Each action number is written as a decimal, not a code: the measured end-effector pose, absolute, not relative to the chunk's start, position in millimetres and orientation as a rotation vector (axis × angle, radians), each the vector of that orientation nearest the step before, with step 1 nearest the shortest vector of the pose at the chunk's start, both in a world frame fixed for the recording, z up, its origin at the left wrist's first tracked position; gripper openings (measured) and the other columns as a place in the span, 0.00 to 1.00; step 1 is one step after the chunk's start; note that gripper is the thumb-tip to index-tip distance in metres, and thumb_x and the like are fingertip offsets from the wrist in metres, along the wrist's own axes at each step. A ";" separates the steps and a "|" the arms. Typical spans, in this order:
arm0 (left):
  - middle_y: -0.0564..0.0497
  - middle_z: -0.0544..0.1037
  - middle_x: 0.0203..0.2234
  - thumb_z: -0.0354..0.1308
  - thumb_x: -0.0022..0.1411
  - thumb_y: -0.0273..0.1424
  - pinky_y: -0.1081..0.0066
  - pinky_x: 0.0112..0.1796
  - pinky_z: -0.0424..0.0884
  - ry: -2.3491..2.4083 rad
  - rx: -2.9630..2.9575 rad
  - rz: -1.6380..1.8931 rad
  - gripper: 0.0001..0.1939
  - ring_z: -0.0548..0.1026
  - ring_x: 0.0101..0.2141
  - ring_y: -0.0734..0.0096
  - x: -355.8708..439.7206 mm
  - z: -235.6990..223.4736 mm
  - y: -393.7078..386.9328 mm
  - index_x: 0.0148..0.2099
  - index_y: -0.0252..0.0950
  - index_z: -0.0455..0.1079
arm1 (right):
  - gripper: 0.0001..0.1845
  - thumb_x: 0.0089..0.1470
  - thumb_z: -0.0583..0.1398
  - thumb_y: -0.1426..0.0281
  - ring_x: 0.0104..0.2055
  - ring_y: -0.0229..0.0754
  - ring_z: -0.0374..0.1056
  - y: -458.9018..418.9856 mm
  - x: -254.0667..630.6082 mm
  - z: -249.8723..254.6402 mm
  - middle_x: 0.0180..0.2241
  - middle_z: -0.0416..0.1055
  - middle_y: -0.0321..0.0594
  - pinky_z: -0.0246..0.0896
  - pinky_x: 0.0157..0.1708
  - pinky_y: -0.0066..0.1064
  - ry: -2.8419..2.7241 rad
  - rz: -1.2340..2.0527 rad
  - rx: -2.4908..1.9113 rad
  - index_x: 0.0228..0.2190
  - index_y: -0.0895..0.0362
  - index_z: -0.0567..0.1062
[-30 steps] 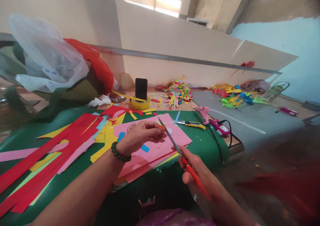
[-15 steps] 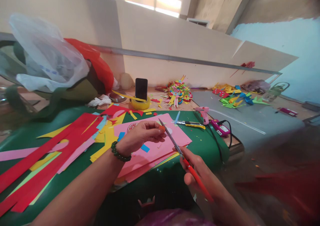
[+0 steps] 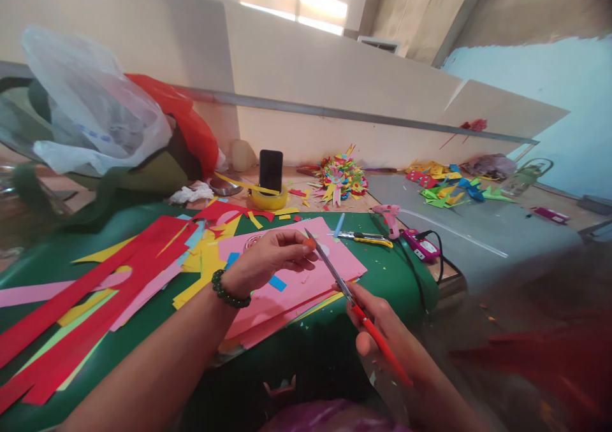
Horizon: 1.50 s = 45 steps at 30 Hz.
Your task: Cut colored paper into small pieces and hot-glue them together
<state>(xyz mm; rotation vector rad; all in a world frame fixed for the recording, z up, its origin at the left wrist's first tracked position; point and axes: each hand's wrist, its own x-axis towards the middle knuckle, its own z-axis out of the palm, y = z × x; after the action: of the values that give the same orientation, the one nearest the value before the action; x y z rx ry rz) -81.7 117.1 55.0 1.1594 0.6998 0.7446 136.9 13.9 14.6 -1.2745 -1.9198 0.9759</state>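
My left hand, with a dark green bead bracelet at its wrist, pinches a small orange-red piece of paper between thumb and fingers. My right hand is wrapped round a pair of scissors with red handles. The scissor blades look nearly closed, and their tip lies right beside the orange-red piece; whether they touch it I cannot tell. Under both hands is a stack of pink paper, with blue scraps on top.
Red paper strips and yellow sheets spread over the green mat at left. A phone leans on a yellow tape roll. Right of the stack lie a utility knife and a pink glue gun; behind stands a colourful paper ornament.
My right hand and the scissors have shifted very slightly to the right and down. My left hand holds the orange-red piece in nearly the same place.
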 end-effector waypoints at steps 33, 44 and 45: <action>0.52 0.76 0.24 0.73 0.42 0.40 0.74 0.29 0.69 0.739 1.184 0.784 0.19 0.72 0.25 0.77 -83.9 55.4 119.5 0.29 0.33 0.71 | 0.56 0.33 0.50 0.27 0.24 0.35 0.43 13.5 142.4 9.7 0.22 0.50 0.28 0.41 0.21 0.28 -1.856 1.011 -1.317 0.45 0.62 0.73; 0.53 0.75 0.23 0.71 0.45 0.38 0.73 0.30 0.68 0.750 1.266 0.783 0.15 0.69 0.23 0.78 -85.9 55.0 119.7 0.29 0.33 0.72 | 0.50 0.37 0.54 0.30 0.24 0.34 0.44 17.5 150.5 6.3 0.21 0.49 0.28 0.42 0.22 0.27 -1.900 0.988 -1.345 0.43 0.59 0.76; 0.53 0.75 0.22 0.71 0.45 0.38 0.73 0.29 0.67 0.753 1.267 0.782 0.15 0.69 0.23 0.78 -86.2 54.3 120.4 0.28 0.33 0.73 | 0.49 0.38 0.54 0.30 0.23 0.34 0.44 17.7 151.1 5.1 0.21 0.49 0.28 0.42 0.22 0.27 -1.899 0.988 -1.349 0.44 0.60 0.76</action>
<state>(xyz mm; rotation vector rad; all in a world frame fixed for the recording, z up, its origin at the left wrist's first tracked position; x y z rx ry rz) -86.2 120.4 54.3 1.2666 0.7533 0.7815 151.1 17.7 5.1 -1.3492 -1.8986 0.9883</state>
